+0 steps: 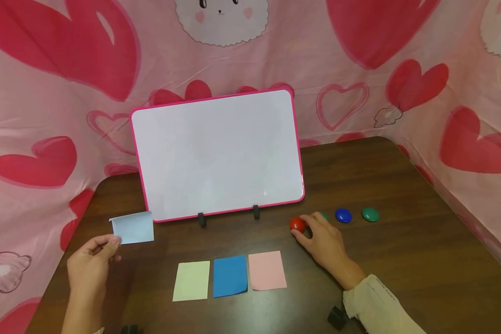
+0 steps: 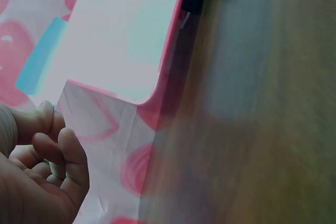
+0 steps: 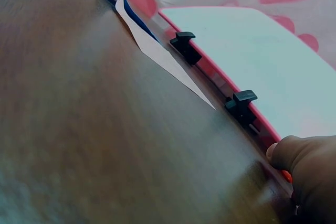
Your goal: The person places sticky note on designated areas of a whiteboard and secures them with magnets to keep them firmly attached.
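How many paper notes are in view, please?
4: pale blue note in the left hand; pale green note, darker blue note and pink note in a row on the table.

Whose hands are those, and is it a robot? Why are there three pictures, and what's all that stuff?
There's no robot here, just a person using two bare hands. The big picture comes from a camera worn on the head, looking forward and down. The other two come from cameras on the wrists, one on each, so things look tilted.

The left hand pinches a light blue sticky note. The right hand holds a red magnet. On the brown table lie a pale yellow-green note, a blue note and a pink note. Beyond the right hand are a blue magnet and a green magnet; something green peeks out behind the fingers. At the back stands a pink-edged whiteboard, with two black clips along its bottom edge.
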`<state>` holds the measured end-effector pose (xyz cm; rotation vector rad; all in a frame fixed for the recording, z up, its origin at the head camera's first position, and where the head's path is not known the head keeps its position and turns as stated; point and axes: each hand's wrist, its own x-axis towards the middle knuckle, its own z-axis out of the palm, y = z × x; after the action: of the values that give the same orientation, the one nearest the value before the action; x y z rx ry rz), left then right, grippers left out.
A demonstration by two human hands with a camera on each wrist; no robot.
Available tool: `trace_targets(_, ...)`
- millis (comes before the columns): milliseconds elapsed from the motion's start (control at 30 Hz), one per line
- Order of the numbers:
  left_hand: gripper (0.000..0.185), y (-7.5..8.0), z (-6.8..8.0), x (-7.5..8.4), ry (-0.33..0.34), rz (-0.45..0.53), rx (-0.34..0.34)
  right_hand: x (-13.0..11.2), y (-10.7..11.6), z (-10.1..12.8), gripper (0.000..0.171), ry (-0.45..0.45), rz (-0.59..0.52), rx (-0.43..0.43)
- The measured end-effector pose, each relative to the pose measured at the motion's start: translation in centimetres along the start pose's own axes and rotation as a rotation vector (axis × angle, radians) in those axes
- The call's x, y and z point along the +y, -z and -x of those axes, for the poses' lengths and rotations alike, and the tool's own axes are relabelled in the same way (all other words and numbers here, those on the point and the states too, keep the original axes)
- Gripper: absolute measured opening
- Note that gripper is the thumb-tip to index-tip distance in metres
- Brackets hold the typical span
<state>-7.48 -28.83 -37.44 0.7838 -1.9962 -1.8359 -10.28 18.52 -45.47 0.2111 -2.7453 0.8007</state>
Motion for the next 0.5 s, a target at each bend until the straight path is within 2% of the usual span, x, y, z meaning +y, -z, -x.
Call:
trace_targets(100,0.005,-0.6,-0.6,0.5,0.004,0.034,-0.002,0.0,-0.1,0.0,0.043,0.003,-0.001,0.003)
trace_targets(367,0.007,-1.8,-1.7,1.8,-0.004,0.049,-0.043,0.0,-0.3,0.0,0.042,0.036,-0.009,0.046)
trace_targets(500,0.004,-2.4,-2.6,2.2,-0.015,0.129,-0.084,0.2,-0.3,0.1,0.042,0.041,-0.009,0.057)
